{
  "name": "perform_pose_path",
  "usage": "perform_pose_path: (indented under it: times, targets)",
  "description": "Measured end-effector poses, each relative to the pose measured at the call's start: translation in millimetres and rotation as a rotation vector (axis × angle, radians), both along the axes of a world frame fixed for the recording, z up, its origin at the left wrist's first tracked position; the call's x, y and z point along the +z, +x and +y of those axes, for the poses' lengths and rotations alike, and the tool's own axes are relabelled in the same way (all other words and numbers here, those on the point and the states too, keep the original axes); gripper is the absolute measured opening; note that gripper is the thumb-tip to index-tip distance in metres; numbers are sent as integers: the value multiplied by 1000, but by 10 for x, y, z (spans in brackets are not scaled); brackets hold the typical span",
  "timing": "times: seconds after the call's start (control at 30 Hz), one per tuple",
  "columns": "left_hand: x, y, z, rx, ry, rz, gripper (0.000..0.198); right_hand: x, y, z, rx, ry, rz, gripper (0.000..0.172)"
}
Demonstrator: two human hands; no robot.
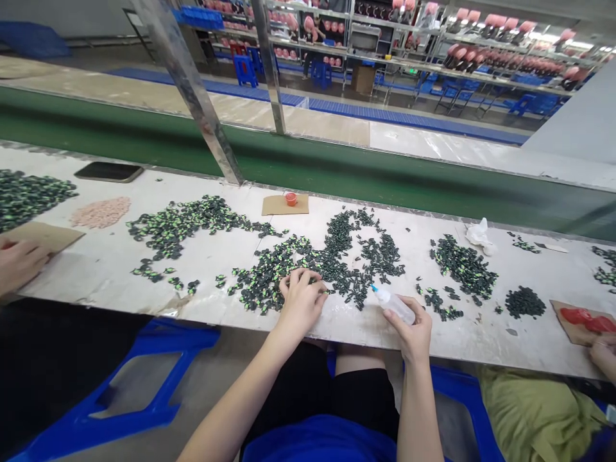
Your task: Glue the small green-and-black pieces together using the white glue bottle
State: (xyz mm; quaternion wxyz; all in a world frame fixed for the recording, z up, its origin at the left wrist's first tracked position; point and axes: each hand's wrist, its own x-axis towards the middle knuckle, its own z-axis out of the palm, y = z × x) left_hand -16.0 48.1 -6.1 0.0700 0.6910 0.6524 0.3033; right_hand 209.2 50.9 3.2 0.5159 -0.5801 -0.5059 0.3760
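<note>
My right hand is wrapped round a translucent squeeze bottle, tilted so its blue tip points up and left, just above the table. My left hand has its fingers curled down at the edge of a pile of small black-and-green parts. What its fingertips pinch is too small to make out; a tiny dark piece shows beside them. Between and beyond my hands spreads a pile of small plain black parts. Past these piles, a small red cup sits on a piece of cardboard.
Another person's hand rests at far left, and a co-worker's hand is near red pieces at right. More parts, crumpled tissue and a phone lie about. A metal post rises at the table's far edge.
</note>
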Motion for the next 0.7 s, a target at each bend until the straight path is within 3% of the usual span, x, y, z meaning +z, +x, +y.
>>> perform_pose_path:
  times: [0.27,0.53,0.7]
  targets:
    - [91,55,-114,-173,-110,-19,13,-97,-208,-60,-47,-74,221,35]
    - [200,86,-174,-222,-304,-65,18,-33,-514,-147,-225,42,0,35]
    - [223,96,-149,-161,-353,-126,19,-63,-558,-143,-200,51,-71,34]
